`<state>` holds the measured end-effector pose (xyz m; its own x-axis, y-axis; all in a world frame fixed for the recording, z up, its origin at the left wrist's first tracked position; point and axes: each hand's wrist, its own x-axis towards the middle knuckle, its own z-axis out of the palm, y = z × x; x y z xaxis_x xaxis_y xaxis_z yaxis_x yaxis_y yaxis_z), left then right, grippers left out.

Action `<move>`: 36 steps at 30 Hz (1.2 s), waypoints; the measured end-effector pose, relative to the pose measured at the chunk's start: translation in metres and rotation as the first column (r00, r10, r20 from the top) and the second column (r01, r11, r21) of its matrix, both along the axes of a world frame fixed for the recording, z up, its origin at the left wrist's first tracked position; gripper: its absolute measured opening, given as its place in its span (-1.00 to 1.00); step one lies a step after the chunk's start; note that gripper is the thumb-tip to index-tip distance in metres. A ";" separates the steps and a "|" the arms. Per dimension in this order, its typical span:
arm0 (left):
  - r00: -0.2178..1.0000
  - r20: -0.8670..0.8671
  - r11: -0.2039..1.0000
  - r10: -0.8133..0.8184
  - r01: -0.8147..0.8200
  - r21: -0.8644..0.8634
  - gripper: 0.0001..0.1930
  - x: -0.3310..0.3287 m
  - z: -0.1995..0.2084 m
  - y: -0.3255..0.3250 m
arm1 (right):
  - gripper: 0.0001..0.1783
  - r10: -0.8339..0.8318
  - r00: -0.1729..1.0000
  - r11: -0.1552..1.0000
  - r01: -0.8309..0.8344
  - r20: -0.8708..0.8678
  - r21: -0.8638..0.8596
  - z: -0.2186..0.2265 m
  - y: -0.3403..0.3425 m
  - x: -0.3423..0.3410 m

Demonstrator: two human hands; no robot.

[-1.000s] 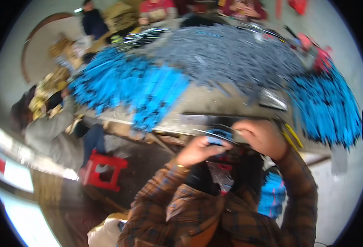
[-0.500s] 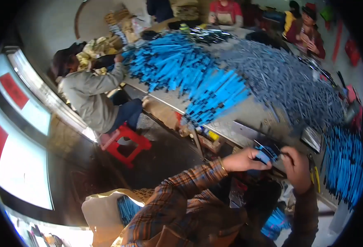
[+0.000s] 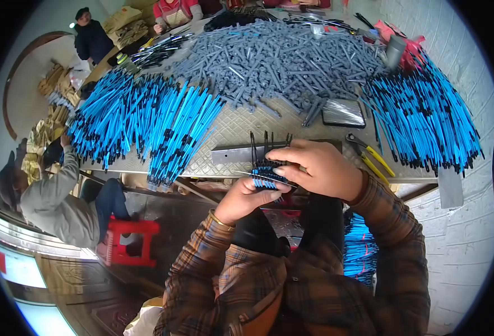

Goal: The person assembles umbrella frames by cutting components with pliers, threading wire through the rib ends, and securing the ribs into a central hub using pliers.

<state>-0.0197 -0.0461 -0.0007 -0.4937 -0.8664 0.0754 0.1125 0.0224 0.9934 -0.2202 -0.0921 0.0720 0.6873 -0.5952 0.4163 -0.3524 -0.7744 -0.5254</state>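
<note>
My left hand (image 3: 240, 203), palm up with a bracelet at its wrist, is closed around a small bundle of thin blue-and-black rods (image 3: 265, 181). From the right, my right hand (image 3: 321, 167) reaches over the bundle, its thumb and fingers closed on the upper part; the exact grip is partly hidden. Several black rod ends (image 3: 253, 147) stick up past my fingers. Behind the bundle, a dark metal bar (image 3: 228, 155) lies along the table's front edge. Just right of my right hand are yellow-handled pliers (image 3: 374, 162).
Blue rods lie in heaps at left (image 3: 126, 117) and right (image 3: 426, 115). Between them spreads a pile of grey plastic pieces (image 3: 275, 61) on the table (image 3: 241, 130). A clear-wrapped packet (image 3: 343, 113) lies near the pliers. A co-worker (image 3: 56, 196) sits left by a red stool (image 3: 132, 241).
My view has swung right and levelled, so the table faces me. My right hand, earlier beside the bundle, now reaches over it. My left hand keeps its hold.
</note>
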 end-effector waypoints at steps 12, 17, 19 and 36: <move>0.999 0.031 1.000 -0.015 0.015 0.011 -0.79 0.005 0.006 0.000 | -0.74 0.027 0.999 0.998 -0.026 0.016 -0.057 0.007 -0.004 0.009; 0.998 0.051 1.000 -0.024 0.025 -0.011 -0.78 0.006 0.007 -0.001 | -0.75 0.038 0.992 0.996 -0.048 -0.117 -0.078 0.014 -0.003 0.010; 0.999 0.044 1.000 -0.028 0.029 -0.010 -0.78 0.006 0.008 0.000 | -0.75 0.041 0.998 0.997 -0.045 -0.053 -0.067 0.010 -0.003 0.013; 1.000 -0.005 1.000 -0.031 0.031 0.006 -0.78 0.005 0.011 0.002 | -0.74 0.095 0.991 0.994 -0.100 0.093 0.052 -0.004 -0.011 0.017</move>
